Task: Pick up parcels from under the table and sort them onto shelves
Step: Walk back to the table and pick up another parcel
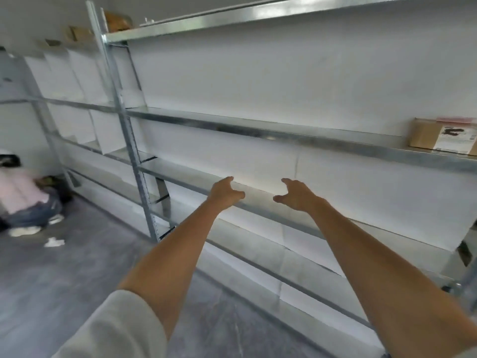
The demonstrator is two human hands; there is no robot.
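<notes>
1. I see both of my bare arms stretched forward toward a long galvanised metal shelving rack (258,133) that runs along a white wall.
2. My left hand (225,193) hovers at the front edge of a middle shelf (180,174); its fingers are loosely curved, spread from the thumb, and hold nothing.
3. My right hand (296,195) mirrors it just beside, palm turned inward, fingers relaxed and empty. The two hands face each other with a gap between them.
4. A brown cardboard parcel (423,136) with a white printed label sits on the shelf one level higher, far to the right, well apart from both hands.
5. More brown parcels (117,20) rest on the top shelf at the upper left; they are blurred.
6. A pale sleeve (116,324) covers my left upper arm.
7. At the far left, a person in a pink top (20,195) crouches on the grey floor (64,275) near the rack's end.
</notes>
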